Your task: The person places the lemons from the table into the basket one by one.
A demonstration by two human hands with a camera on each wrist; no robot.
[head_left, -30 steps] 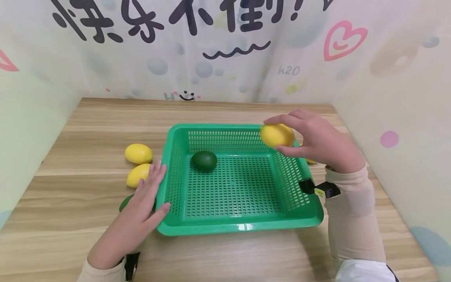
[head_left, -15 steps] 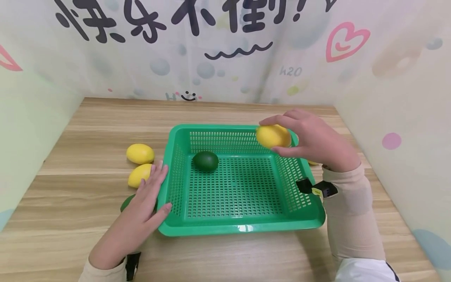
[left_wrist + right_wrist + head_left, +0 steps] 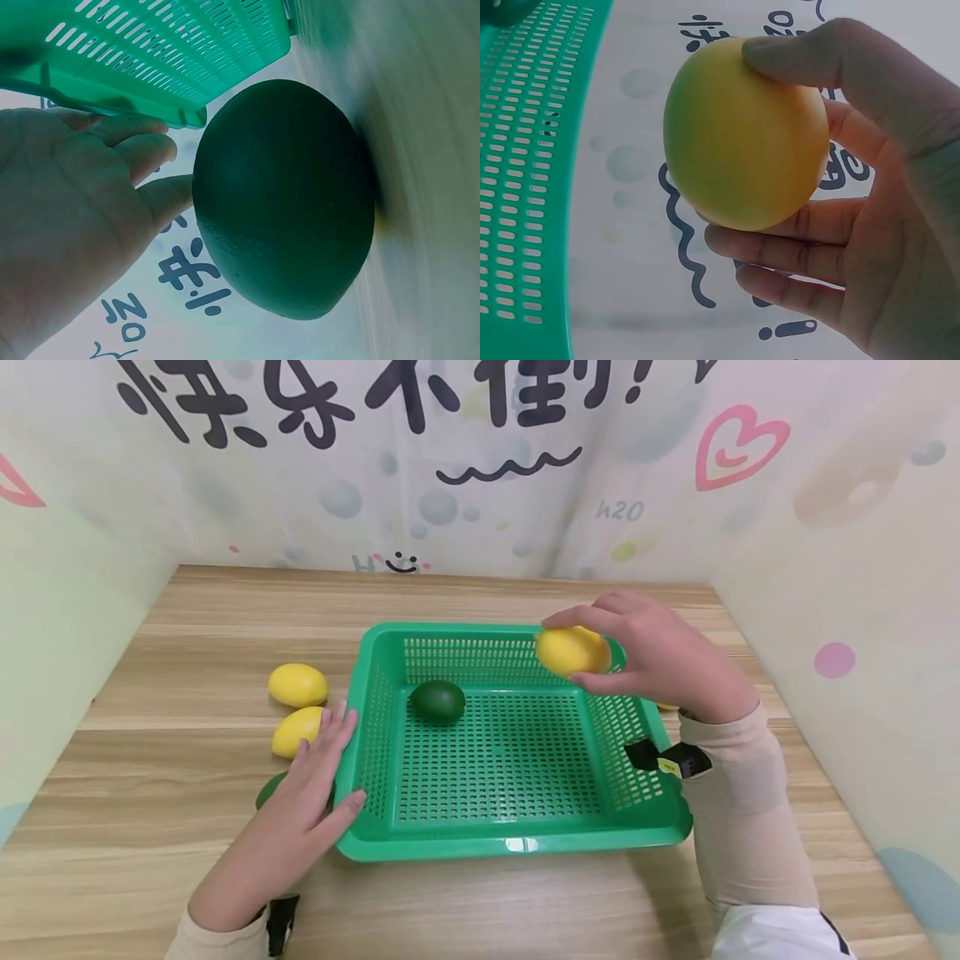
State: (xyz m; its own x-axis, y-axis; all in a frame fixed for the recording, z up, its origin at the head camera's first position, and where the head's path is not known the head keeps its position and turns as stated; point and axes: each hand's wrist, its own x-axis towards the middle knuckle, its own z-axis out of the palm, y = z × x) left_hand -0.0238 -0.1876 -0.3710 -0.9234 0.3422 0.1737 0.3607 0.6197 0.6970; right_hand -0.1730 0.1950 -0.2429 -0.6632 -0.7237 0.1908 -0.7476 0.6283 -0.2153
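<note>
My right hand (image 3: 652,652) pinches a yellow lemon (image 3: 568,652) between thumb and fingers, above the back right corner of a green plastic basket (image 3: 517,844). In the right wrist view the thumb lies on one side of the lemon (image 3: 742,142), fingers on the other. A dark green egg-shaped fruit (image 3: 438,702) lies inside the basket, towards its back left. My left hand (image 3: 296,818) rests on the basket's left rim with its fingers extended. Another dark green fruit (image 3: 285,202) stands on the table beside that hand, mostly hidden by it in the head view.
Two lemons, one farther back (image 3: 297,685) and one nearer (image 3: 295,733), lie left of the basket. A sliver of yellow (image 3: 666,707) shows under the right wrist. The wooden table (image 3: 465,910) meets printed wall sheets (image 3: 480,527) at the back and sides.
My right hand has moved slightly left with the lemon, farther over the basket. The left hand and the basket stay in place.
</note>
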